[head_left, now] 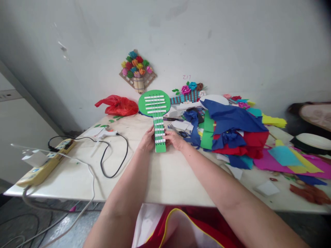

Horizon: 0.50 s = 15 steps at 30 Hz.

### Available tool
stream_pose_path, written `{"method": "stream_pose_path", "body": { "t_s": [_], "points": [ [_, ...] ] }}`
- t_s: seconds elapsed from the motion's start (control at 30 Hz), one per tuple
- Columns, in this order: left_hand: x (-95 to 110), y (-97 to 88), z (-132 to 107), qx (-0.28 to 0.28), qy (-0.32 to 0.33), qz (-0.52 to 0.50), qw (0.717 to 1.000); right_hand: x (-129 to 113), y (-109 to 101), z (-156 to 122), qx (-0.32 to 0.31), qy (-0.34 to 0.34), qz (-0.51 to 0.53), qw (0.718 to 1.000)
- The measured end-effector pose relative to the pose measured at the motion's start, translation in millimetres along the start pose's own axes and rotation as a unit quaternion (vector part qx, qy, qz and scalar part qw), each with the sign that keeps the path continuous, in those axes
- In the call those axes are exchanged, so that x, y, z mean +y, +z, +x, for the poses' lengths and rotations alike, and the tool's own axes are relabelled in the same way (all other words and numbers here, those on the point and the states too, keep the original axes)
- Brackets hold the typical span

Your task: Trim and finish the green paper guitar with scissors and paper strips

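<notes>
Between my two hands stands a green paper guitar (154, 103), its round body up and its narrow neck pointing down toward me. White strips cross the body and neck, and thin dark strings run lengthwise over them. My left hand (147, 138) is closed on the left edge of the neck. On the opposite edge, the fingers of my right hand (173, 138) pinch the neck near the lower white strips. Parts of the fingers on both hands are hidden behind the guitar.
A glue gun (106, 133) with a black cord lies left, near a yellow power strip (46, 163). Behind is a red plastic bag (119, 106). Blue paper (232, 117) and other coloured scraps heap at right. A flower craft (137, 69) hangs on the wall.
</notes>
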<state>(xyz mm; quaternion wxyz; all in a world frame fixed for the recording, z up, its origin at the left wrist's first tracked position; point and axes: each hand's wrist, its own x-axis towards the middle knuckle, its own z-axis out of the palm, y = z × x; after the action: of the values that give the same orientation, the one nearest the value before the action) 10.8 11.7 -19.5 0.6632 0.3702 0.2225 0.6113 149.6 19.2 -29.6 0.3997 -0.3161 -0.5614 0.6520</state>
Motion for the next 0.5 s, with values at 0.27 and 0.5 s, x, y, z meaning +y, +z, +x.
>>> {"method": "stream_pose_path", "body": {
  "t_s": [0.27, 0.5],
  "points": [
    [-0.9, -3.6, 2.3, -0.010, 0.000, 0.012, 1.000, -1.7, 5.7, -0.4, -0.001, 0.017, 0.003, 1.000],
    [4.8, -5.6, 0.9, -0.017, 0.001, -0.019, 1.000, -7.9, -1.6, -5.3, -0.060, 0.018, 0.021, 0.998]
  ]
}}
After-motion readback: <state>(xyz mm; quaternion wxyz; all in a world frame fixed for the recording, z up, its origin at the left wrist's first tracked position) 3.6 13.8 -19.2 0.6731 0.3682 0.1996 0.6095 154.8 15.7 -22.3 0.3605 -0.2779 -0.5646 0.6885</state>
